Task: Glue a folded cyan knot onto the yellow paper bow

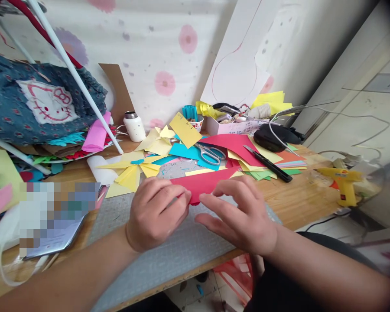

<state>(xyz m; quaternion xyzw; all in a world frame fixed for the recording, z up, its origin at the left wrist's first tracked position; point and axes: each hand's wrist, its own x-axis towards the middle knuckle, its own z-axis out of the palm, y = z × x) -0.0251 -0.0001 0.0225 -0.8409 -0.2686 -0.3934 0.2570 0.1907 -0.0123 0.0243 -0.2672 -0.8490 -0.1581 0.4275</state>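
Note:
A strip of red paper is held up over the grey cutting mat. My left hand pinches it near its lower edge, fingers closed. At the right side of the strip, my right hand has thumb and fingers apart; its index fingertip is close to the lower edge, and whether it touches I cannot tell. Just beyond the strip lie grey-handled scissors on blue paper, and a black utility knife resting over red paper.
Yellow folded paper shapes lie left of the scissors. A white bottle and a pink box of tools stand at the back. A yellow glue gun is at the right, a tablet-like device at the left.

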